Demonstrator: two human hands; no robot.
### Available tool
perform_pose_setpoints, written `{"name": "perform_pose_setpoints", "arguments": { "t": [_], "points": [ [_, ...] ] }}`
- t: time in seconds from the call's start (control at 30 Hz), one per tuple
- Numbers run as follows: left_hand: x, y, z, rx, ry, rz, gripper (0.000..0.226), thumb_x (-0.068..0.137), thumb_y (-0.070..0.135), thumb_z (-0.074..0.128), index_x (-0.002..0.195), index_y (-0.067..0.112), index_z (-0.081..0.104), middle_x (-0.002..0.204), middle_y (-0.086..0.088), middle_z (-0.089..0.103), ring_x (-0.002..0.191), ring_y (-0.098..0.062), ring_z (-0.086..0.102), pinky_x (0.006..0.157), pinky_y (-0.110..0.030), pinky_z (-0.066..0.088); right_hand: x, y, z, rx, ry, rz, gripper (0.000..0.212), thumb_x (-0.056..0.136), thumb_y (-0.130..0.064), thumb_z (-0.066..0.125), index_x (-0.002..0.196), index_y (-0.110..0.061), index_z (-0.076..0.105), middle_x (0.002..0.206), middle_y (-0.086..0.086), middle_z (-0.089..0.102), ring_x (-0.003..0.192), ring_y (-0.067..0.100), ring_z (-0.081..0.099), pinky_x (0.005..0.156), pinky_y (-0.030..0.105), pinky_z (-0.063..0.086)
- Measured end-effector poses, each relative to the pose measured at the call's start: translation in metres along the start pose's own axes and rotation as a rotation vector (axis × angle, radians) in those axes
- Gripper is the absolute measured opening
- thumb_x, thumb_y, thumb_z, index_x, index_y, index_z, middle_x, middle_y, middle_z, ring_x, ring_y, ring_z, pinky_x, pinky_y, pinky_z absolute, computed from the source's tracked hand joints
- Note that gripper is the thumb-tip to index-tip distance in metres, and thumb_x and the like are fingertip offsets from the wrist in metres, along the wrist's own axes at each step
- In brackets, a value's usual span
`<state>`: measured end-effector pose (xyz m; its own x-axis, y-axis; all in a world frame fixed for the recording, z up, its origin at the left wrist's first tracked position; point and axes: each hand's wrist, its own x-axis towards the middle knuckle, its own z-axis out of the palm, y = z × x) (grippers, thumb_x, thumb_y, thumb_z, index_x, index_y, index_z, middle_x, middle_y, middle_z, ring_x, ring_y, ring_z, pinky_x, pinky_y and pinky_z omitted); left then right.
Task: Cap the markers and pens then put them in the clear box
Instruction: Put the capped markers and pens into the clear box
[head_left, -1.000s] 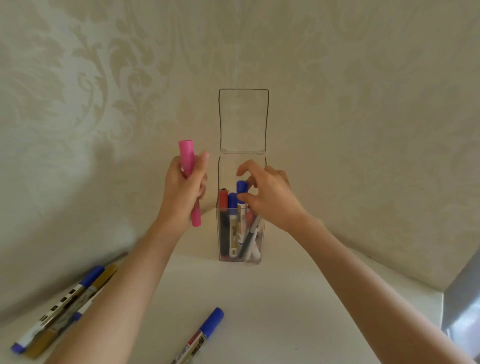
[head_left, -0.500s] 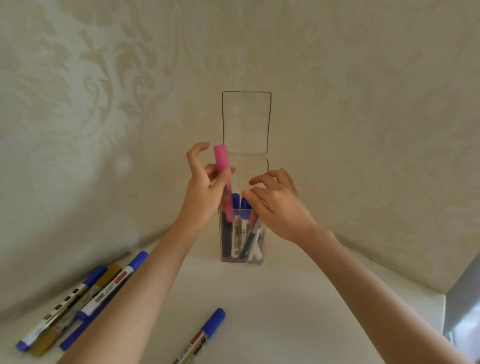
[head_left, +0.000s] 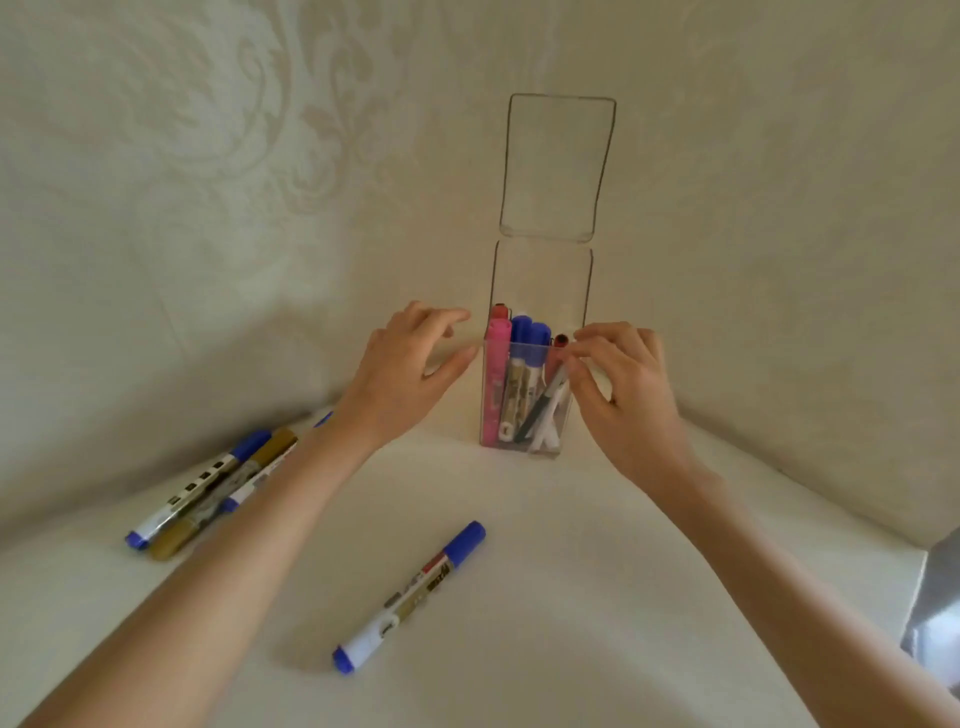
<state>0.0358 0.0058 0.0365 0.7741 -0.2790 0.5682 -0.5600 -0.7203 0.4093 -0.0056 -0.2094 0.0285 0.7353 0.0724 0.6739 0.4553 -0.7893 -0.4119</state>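
Note:
The clear box (head_left: 540, 280) stands upright against the wall with its lid (head_left: 556, 166) flipped up. Inside stand a pink marker (head_left: 494, 379), blue-capped markers (head_left: 530, 338), a red one and several pens. My left hand (head_left: 410, 374) hovers just left of the box, fingers relaxed and holding nothing. My right hand (head_left: 623, 384) is at the box's right rim, its fingertips touching the rim by a red cap (head_left: 560, 341). A blue-capped marker (head_left: 410, 597) lies on the table in front.
Three more markers lie at the left: a blue-capped one (head_left: 200, 488), a gold one (head_left: 223, 493) and another partly hidden under my left forearm. The patterned wall rises right behind the box. A grey object (head_left: 935, 608) sits past the table's right edge.
My left hand lowered the pink marker into the box and let it go, then drew back to the left. My right hand stayed at the box's right rim.

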Motion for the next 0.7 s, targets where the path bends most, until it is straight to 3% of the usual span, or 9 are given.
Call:
{"name": "perform_pose_setpoints", "arguments": {
  "t": [0.13, 0.23, 0.3, 0.37, 0.47, 0.53, 0.7],
  "points": [
    [-0.05, -0.048, -0.031, 0.047, -0.156, -0.248, 0.017, 0.087, 0.021, 0.06, 0.102, 0.013, 0.064, 0.095, 0.001, 0.053, 0.086, -0.018, 0.057, 0.079, -0.032, 0.044, -0.028, -0.033, 0.002, -0.041, -0.052, 0.076, 0.012, 0.087, -0.012, 0.055, 0.096, -0.009, 0.062, 0.122, 0.007, 0.047, 0.099, 0.024, 0.051, 0.075, 0.033, 0.045],
    [-0.093, -0.075, -0.053, 0.113, -0.153, -0.408, 0.011, 0.084, 0.03, 0.063, 0.093, 0.023, 0.063, 0.089, 0.004, 0.05, 0.08, -0.017, 0.055, 0.067, -0.026, 0.038, -0.039, -0.061, -0.007, -0.051, -0.028, 0.069, 0.008, 0.089, -0.016, 0.051, 0.091, -0.011, 0.057, 0.104, 0.004, 0.054, 0.079, 0.023, 0.053, 0.063, 0.034, 0.045],
    [-0.11, -0.085, -0.058, 0.176, -0.193, -0.441, 0.017, 0.078, 0.042, 0.064, 0.09, 0.031, 0.061, 0.085, 0.004, 0.05, 0.078, -0.02, 0.055, 0.063, -0.029, 0.038, -0.047, -0.077, -0.004, -0.092, -0.309, 0.21, 0.02, 0.093, -0.034, 0.043, 0.088, -0.018, 0.053, 0.088, 0.0, 0.059, 0.075, 0.022, 0.055, 0.063, 0.035, 0.046],
    [-0.118, -0.088, -0.056, 0.237, -0.257, -0.456, 0.031, 0.071, 0.049, 0.066, 0.096, 0.032, 0.057, 0.091, 0.002, 0.053, 0.086, -0.022, 0.055, 0.066, -0.031, 0.041, -0.058, -0.091, 0.007, -0.169, -0.615, 0.355, 0.038, 0.091, -0.057, 0.033, 0.096, -0.023, 0.049, 0.087, -0.002, 0.061, 0.079, 0.021, 0.057, 0.069, 0.034, 0.045],
    [-0.118, -0.082, -0.044, 0.34, -0.28, -0.486, 0.045, 0.078, 0.037, 0.066, 0.116, 0.019, 0.052, 0.108, -0.008, 0.055, 0.099, -0.028, 0.052, 0.072, -0.034, 0.04, -0.071, -0.103, 0.032, -0.303, -0.711, 0.34, 0.059, 0.087, -0.069, 0.027, 0.116, -0.019, 0.038, 0.094, 0.002, 0.064, 0.085, 0.025, 0.061, 0.071, 0.035, 0.046],
    [-0.112, -0.072, -0.038, 0.372, -0.298, -0.526, 0.041, 0.082, 0.032, 0.061, 0.116, 0.013, 0.049, 0.11, -0.01, 0.053, 0.094, -0.029, 0.054, 0.069, -0.034, 0.039, -0.075, -0.106, 0.047, -0.335, -0.713, 0.303, 0.058, 0.089, -0.064, 0.033, 0.12, -0.015, 0.032, 0.092, 0.004, 0.065, 0.083, 0.026, 0.061, 0.066, 0.034, 0.044],
    [-0.09, -0.052, -0.024, 0.374, -0.385, -0.617, 0.027, 0.081, 0.027, 0.056, 0.098, 0.009, 0.044, 0.098, -0.007, 0.05, 0.077, -0.021, 0.051, 0.064, -0.028, 0.036, -0.067, -0.105, 0.059, -0.245, -0.742, 0.363, 0.038, 0.087, -0.019, 0.045, 0.121, -0.01, 0.031, 0.089, 0.005, 0.048, 0.074, 0.026, 0.049, 0.049, 0.028, 0.03]
  ]
}}
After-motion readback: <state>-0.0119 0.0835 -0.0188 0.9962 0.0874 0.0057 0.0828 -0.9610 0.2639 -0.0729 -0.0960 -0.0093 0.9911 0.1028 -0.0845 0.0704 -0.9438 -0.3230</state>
